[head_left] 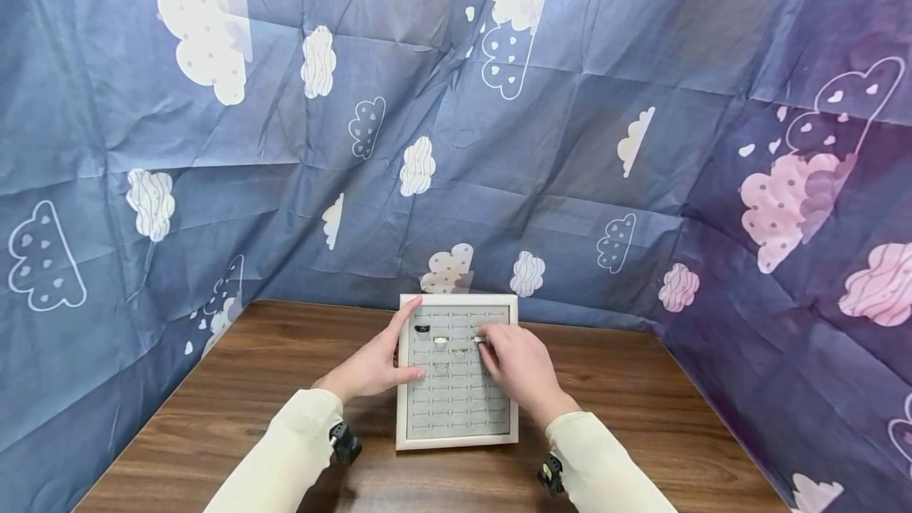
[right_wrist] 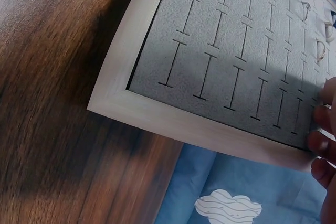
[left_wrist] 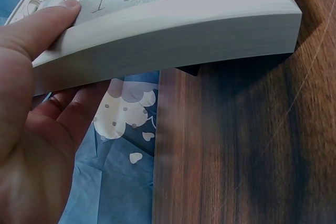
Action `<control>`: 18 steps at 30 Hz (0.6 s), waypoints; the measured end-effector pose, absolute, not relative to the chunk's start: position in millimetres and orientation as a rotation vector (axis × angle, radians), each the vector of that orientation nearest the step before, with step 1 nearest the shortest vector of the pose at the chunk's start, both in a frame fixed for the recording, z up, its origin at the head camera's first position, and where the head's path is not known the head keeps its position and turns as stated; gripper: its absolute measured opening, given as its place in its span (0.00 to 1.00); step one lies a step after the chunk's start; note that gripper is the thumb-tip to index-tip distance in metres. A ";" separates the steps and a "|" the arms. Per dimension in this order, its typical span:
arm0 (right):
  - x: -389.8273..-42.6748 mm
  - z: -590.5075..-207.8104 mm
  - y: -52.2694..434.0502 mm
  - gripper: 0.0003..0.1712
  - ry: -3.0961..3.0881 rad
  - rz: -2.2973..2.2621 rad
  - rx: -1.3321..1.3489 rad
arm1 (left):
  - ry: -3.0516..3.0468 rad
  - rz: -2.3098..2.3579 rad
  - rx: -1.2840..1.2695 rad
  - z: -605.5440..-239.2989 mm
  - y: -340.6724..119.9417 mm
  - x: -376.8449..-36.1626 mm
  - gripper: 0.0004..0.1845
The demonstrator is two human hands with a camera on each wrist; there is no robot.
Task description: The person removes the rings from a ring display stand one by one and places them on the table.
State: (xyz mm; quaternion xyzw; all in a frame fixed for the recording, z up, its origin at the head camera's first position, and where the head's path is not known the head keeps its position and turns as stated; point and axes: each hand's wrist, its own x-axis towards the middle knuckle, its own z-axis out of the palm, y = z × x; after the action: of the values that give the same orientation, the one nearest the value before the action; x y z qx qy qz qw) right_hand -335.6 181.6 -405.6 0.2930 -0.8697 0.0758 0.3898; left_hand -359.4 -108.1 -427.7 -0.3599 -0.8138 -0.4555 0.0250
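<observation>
A ring display board (head_left: 457, 443) with a white frame and grey slotted padding stands tilted up on the table. My left hand (head_left: 370, 366) grips its left edge, thumb (left_wrist: 65, 11) on the front and fingers (left_wrist: 86, 103) behind. Near the upper right slots, my right hand (head_left: 523, 366) pinches a silver-looking ring (head_left: 478, 339); its fingertips partly hide the ring. Several other rings sit in slots: a black ring (head_left: 423, 328), a wide silver ring (head_left: 440, 341), a thin gold-toned ring (head_left: 459, 351) and a thin openwork ring (head_left: 442, 367).
Brown wood-grain table (head_left: 641, 418) lies under the board. Blue cloth (head_left: 456, 141) printed with white clouds hangs behind and at both sides. A small dark piece (left_wrist: 190, 70) shows beneath the board. Dark wrist cameras (head_left: 345, 442) sit at both cuffs.
</observation>
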 end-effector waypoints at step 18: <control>-338.6 -404.8 180.3 0.08 -2.194 0.184 0.747 | -2.534 -1.396 -1.107 -429.2 -108.8 -361.8 0.63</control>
State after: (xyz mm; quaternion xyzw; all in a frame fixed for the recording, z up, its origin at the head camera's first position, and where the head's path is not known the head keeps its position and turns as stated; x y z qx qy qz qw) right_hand -338.6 180.3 -404.8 0.2950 -0.8661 0.0728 0.3968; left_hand -361.8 -108.8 -429.2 -0.3572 -0.8178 -0.4507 0.0222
